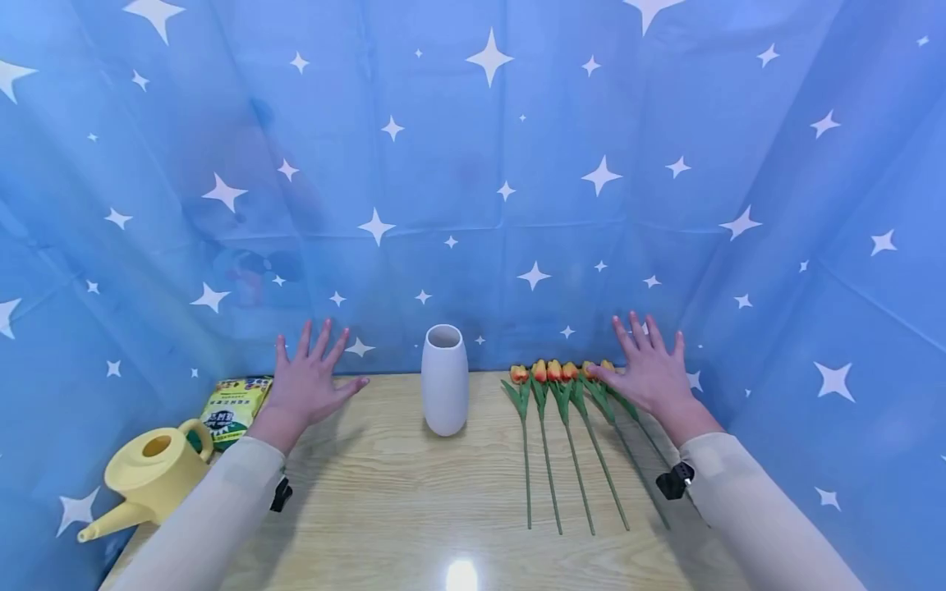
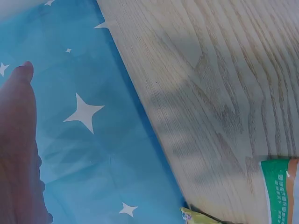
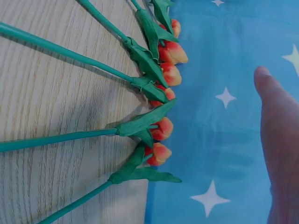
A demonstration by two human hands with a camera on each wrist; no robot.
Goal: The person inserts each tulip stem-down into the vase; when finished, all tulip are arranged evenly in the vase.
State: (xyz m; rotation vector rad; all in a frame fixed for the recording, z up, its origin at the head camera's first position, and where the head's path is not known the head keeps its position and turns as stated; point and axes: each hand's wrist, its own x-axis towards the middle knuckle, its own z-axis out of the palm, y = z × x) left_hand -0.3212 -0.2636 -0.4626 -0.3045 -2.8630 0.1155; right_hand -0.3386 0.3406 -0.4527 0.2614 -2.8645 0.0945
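In the head view my left hand (image 1: 306,386) is raised with spread fingers, nearest to a yellow and green packet (image 1: 231,410). My right hand (image 1: 654,377) is likewise spread and holds nothing; it hovers over the heads of the rightmost tulips. Several orange-yellow artificial tulips (image 1: 556,371) with green stems lie side by side on the right of the table. Between the hands a white vase (image 1: 445,386) stands upright. The right wrist view shows the tulip heads (image 3: 173,53) apart from the right thumb (image 3: 275,112). In the left wrist view the left thumb (image 2: 18,116) touches nothing visible.
A pale yellow watering can (image 1: 158,472) stands at the table's left edge, its spout toward the front left, partly behind the left sleeve. The wooden table (image 1: 369,492) ends at a blue curtain (image 1: 443,164) with white stars, which hangs behind and at both sides.
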